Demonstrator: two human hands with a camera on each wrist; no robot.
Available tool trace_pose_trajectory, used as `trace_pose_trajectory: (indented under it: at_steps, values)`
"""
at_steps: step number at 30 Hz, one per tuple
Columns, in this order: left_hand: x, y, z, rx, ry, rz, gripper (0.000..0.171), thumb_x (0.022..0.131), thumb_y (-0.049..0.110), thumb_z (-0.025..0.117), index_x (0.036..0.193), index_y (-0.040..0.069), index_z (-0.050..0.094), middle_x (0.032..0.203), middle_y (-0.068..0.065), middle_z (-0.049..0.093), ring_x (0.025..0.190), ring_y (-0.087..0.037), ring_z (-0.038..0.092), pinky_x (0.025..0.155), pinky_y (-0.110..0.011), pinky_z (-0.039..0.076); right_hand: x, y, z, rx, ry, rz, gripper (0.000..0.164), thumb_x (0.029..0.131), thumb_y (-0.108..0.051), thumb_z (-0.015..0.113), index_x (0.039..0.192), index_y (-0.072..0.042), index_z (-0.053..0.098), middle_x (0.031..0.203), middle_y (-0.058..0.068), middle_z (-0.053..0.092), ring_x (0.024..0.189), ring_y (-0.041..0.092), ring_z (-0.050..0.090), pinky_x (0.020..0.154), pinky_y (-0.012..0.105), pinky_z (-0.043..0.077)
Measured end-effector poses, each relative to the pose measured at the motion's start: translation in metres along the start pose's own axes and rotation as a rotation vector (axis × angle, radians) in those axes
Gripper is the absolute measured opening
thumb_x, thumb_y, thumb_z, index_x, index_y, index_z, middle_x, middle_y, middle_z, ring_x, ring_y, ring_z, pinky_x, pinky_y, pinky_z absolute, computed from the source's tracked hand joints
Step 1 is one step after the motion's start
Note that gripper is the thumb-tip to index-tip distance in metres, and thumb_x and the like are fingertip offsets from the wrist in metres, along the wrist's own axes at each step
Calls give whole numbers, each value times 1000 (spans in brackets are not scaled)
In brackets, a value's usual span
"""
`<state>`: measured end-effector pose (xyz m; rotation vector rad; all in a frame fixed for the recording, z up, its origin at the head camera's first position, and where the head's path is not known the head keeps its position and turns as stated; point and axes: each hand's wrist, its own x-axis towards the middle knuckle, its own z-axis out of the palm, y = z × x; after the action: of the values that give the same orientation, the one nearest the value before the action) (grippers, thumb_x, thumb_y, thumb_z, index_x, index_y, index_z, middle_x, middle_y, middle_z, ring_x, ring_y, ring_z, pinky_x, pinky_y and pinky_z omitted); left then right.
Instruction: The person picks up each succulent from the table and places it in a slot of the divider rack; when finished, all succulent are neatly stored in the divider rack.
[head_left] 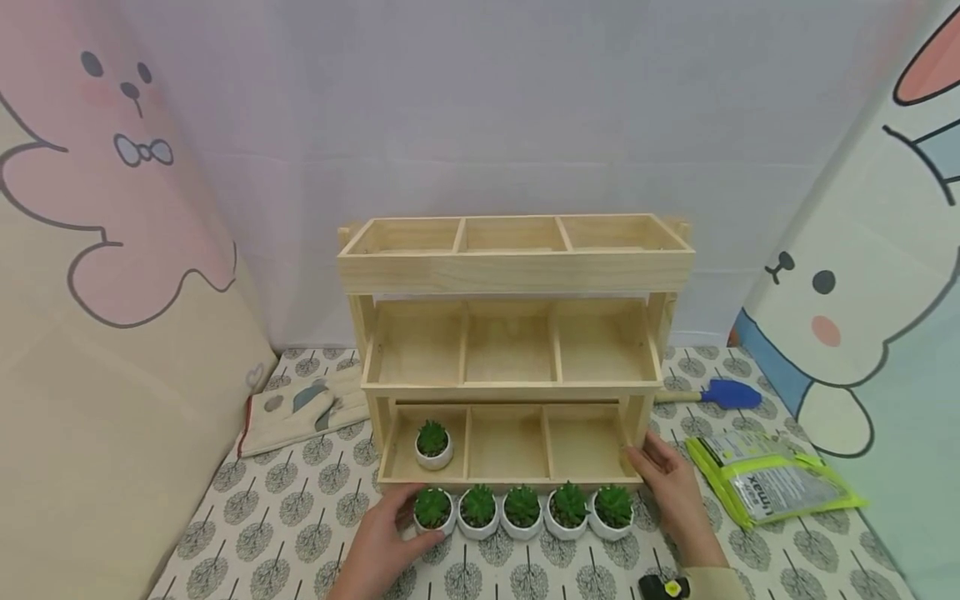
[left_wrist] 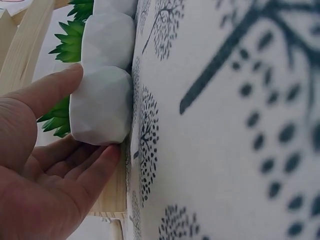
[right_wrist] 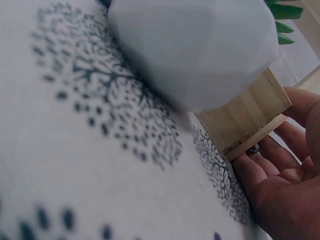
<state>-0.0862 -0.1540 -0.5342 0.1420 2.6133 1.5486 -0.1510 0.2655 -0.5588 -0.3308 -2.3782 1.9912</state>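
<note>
A three-tier wooden plant shelf [head_left: 516,273] stands at the middle of the table, each tier split into three compartments. One succulent in a white pot [head_left: 433,447] sits in the bottom tier's left compartment. In front stands a row of several more succulents in faceted white pots [head_left: 521,510]. My left hand [head_left: 390,533] holds the leftmost potted succulent [left_wrist: 102,105] of the row, thumb on one side and fingers around the other. At the bottom tier's right end, my right hand [head_left: 670,487] grips the shelf corner [right_wrist: 247,112], its thumb over the edge and fingers along the outer side.
Light work gloves [head_left: 300,412] lie left of the shelf. To the right are a blue trowel [head_left: 731,393] with a wooden handle and a green-and-grey bag [head_left: 776,479]. A tree-patterned cloth [head_left: 262,533] covers the table, and fabric walls rise behind and at both sides.
</note>
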Motion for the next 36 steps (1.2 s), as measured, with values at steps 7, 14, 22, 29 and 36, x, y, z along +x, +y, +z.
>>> trace_pose_trajectory:
  at_steps: [7,14,22,29,36]
  values:
    - [1,1,1,1,9,1,66,68,33,85,125,14,57,120,-8,59,111,-24,58,91,-27,50,-1,-3,1,-5,13,28,68,90,-37,65,148,-21,35,148,8,38,133,25,41,97,31,44]
    - [3,2,3,78,38,-21,68,65,35,86,123,12,58,117,-7,61,108,-22,60,90,-31,51,-1,-2,1,16,5,21,67,90,-36,65,148,-19,36,148,9,38,133,26,40,95,30,45]
    - [3,6,3,147,38,-45,67,64,38,87,121,15,59,115,-4,62,105,-22,61,86,-37,53,-1,-4,1,22,-8,3,66,91,-34,64,148,-20,35,148,9,38,133,27,40,94,27,46]
    - [4,3,4,155,60,-46,68,62,40,87,120,17,61,113,-3,64,104,-20,61,88,-36,53,-4,-7,1,30,-18,6,65,92,-33,63,148,-19,34,149,10,36,133,27,39,95,27,45]
    - [3,3,4,129,60,-34,66,62,37,88,119,16,61,113,-3,64,104,-19,61,87,-33,53,-5,-8,0,25,-18,5,66,92,-33,63,149,-19,34,149,10,36,134,27,39,96,26,44]
